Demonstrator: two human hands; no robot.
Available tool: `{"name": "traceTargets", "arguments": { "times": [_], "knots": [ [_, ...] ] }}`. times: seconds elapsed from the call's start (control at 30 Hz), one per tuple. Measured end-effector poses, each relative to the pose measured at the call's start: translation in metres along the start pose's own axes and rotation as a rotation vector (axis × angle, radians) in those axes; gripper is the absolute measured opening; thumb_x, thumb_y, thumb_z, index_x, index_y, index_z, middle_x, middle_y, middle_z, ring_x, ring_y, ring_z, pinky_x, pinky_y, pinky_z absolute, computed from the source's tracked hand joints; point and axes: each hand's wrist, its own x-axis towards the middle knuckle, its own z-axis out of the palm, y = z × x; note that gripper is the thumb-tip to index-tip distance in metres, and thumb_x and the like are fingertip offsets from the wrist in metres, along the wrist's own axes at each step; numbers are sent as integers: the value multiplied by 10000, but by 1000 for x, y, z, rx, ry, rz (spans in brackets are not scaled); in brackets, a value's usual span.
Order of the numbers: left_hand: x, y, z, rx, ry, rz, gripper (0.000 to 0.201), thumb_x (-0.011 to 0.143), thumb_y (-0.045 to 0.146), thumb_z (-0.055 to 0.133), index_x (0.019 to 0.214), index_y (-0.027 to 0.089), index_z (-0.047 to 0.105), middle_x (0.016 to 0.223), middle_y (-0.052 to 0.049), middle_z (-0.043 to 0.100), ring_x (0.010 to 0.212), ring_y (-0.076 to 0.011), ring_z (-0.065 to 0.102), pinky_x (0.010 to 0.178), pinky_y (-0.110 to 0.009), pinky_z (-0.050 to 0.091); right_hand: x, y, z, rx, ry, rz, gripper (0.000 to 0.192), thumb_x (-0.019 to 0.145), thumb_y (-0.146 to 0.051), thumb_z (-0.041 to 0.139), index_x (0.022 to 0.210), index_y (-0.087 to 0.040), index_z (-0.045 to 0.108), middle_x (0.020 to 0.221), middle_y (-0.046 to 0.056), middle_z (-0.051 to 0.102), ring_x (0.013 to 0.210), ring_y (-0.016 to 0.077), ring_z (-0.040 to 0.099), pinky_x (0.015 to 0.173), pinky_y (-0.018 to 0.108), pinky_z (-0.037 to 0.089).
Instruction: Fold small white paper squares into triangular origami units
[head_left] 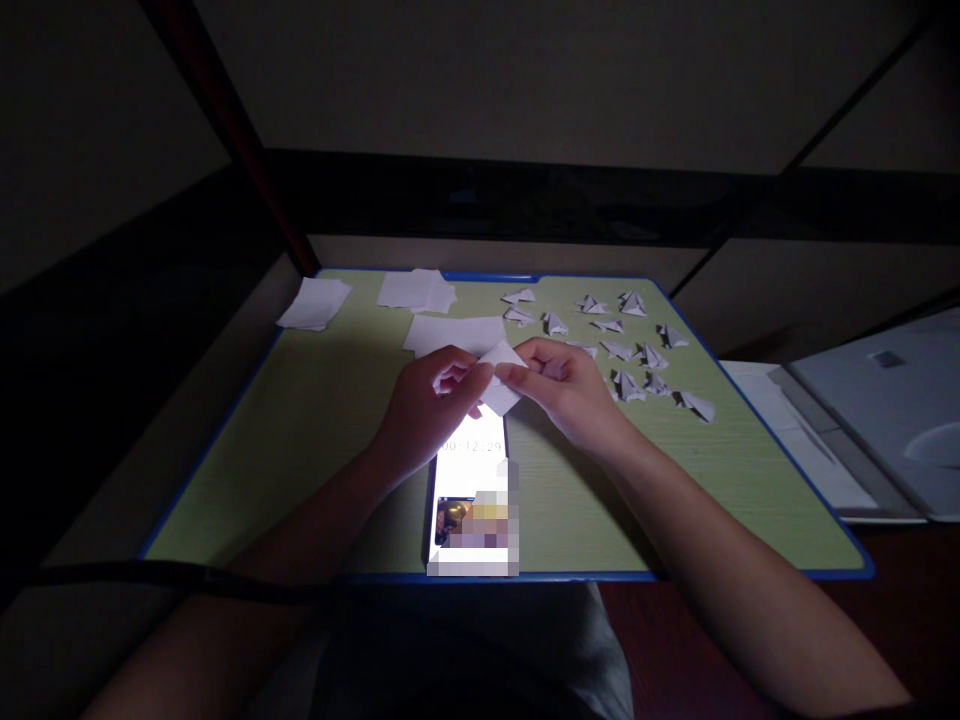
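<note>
Between my two hands is a small white sheet of paper (501, 392), turned cornerwise like a diamond. My left hand (435, 400) pinches it from the left, thumb on top. From the right, my right hand (566, 385) grips it too, and both thumbs meet near its middle. Whether the paper has creases is hard to make out. Below the hands lies a phone (469, 470) with a bright screen showing a timer, partly covered by the hands and paper. Just beyond them rests a flat white sheet (454, 333).
Several folded paper pieces (630, 385) are spread over the right side of the green, blue-edged table (300, 440). Paper stacks lie at the far left (315, 303) and far middle (416, 290). A dark cable (150, 575) crosses the lower left. White panels (885, 400) stand off the right edge.
</note>
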Motion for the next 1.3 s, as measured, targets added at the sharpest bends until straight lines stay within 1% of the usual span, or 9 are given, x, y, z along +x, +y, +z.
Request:
{"name": "traceTargets", "arguments": {
  "times": [0.1,0.2,0.3,0.47,0.6,0.83,1.0,1.17,1.3],
  "knots": [
    [0,0,-1,6,-11,14,166,830,299,606,734,164,619,640,-1,668,534,-111,635,483,-214,511,0,-2,1,8,10,11,247,717,-378,786,718,-173,648,660,-4,637,590,120,546,556,265,396],
    [-1,-2,0,12,-12,22,142,823,270,607,732,162,616,639,4,660,532,-105,622,476,-210,510,-1,-4,1,-5,12,24,260,710,-382,789,711,-165,646,665,3,632,607,127,551,574,272,399],
    [-1,-2,1,12,-3,36,124,814,259,613,732,166,609,618,11,645,529,-108,617,478,-215,514,-1,-4,1,-42,2,23,256,728,-385,769,711,-163,643,655,-2,616,598,123,536,563,268,385],
    [0,-1,2,20,-3,21,112,812,253,601,736,172,612,640,3,655,558,-115,628,493,-219,517,-1,-2,-1,-104,-50,-8,237,783,-378,721,724,-165,635,660,-2,615,590,115,522,545,259,368],
    [-1,0,1,15,1,34,116,807,254,594,722,177,606,627,10,641,555,-114,620,482,-212,502,-2,-2,0,-117,-73,-30,220,808,-367,695,736,-169,634,653,-7,609,574,107,502,526,252,345],
    [-1,0,0,10,18,32,138,812,262,592,704,178,610,606,18,619,521,-102,600,442,-197,466,-2,-2,1,-104,-67,-4,238,779,-368,710,710,-166,605,638,-20,583,557,98,486,516,248,323],
    [-1,0,1,7,5,30,133,816,252,593,704,180,603,592,24,615,494,-97,590,443,-201,468,-2,-2,1,-99,-76,5,230,770,-361,708,715,-166,599,651,-18,583,572,105,500,528,254,338],
    [0,0,1,12,49,40,126,811,237,620,708,175,584,604,29,614,470,-87,592,422,-188,454,-2,-3,1,-118,-73,3,206,767,-335,687,708,-160,596,631,-24,562,549,99,481,511,250,310],
    [0,0,1,12,50,56,126,810,220,619,700,171,582,578,43,601,441,-78,582,416,-177,445,-2,-4,1,-128,-68,-5,202,755,-325,676,686,-159,585,618,-29,552,537,92,470,506,245,300]
  ]
}}
